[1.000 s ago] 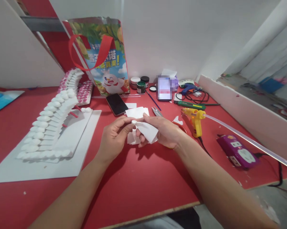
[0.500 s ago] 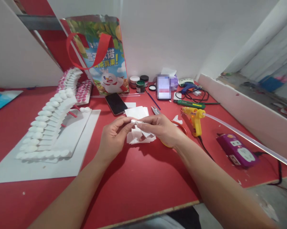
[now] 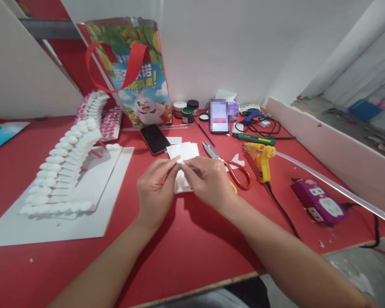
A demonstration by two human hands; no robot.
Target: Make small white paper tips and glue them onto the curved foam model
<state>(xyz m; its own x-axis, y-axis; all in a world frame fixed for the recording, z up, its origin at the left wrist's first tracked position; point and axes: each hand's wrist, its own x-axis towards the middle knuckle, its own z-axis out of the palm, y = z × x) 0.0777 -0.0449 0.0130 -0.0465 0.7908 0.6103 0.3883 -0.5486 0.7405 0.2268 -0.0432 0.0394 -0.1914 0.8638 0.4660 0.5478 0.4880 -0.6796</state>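
Between the fingertips of both hands is a small white rolled piece (image 3: pixel 180 162), perhaps paper; most of it is hidden. My left hand (image 3: pixel 155 186) pinches it from the left, thumb and fingers pressed together. From the right, my right hand (image 3: pixel 210 179) pinches it too. White paper pieces (image 3: pixel 182 149) lie on the red table beneath and just beyond the hands. Scissors with orange handles (image 3: pixel 242 175) rest beside my right hand, their blades spread. To the left, a curved white stepped model (image 3: pixel 60 160) with rounded white edging stands on a white board (image 3: pixel 92 229).
A yellow glue gun (image 3: pixel 261 158) with a long clear stick lies right of the scissors, near a purple power socket (image 3: pixel 318 203). Behind are a dark phone (image 3: pixel 154 139), a picture bag (image 3: pixel 144 81), paint jars (image 3: pixel 188 114), a lit phone (image 3: pixel 219 115) and a green tool (image 3: pixel 256 139).
My right hand has turned and its fingers have curled more around the white piece. It has shifted slightly left, uncovering the scissors. The piece is now more hidden between both hands' fingertips.
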